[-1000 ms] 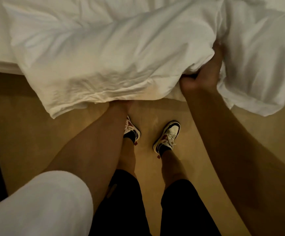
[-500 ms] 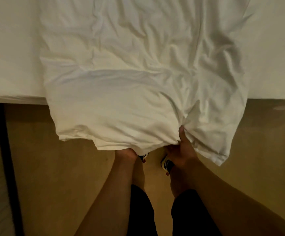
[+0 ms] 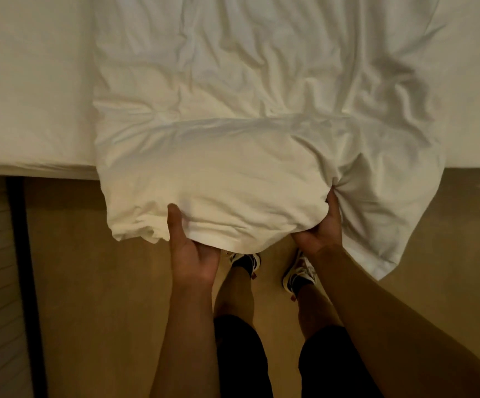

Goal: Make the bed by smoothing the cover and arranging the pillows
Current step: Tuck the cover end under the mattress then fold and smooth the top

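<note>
Overhanging pillow edge (wrinkled) between left hand, right hand

White cloth pillow: matt woven cotton look, heavily creased, soft, bunched where gripped. Smooth white cloth bed sheet: matt, flat, few wrinkles. Tan floor: matt, fine even texture, carpet-like; exact material unclear. Black-and-white sneakers: cloth or synthetic upper, laced, slight sheen. Black cloth shorts: matt.

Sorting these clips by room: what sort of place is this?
Probably a bedroom: a bed with a white sheet, a rumpled white cover hanging over its edge, and tan flooring beside it.
</note>
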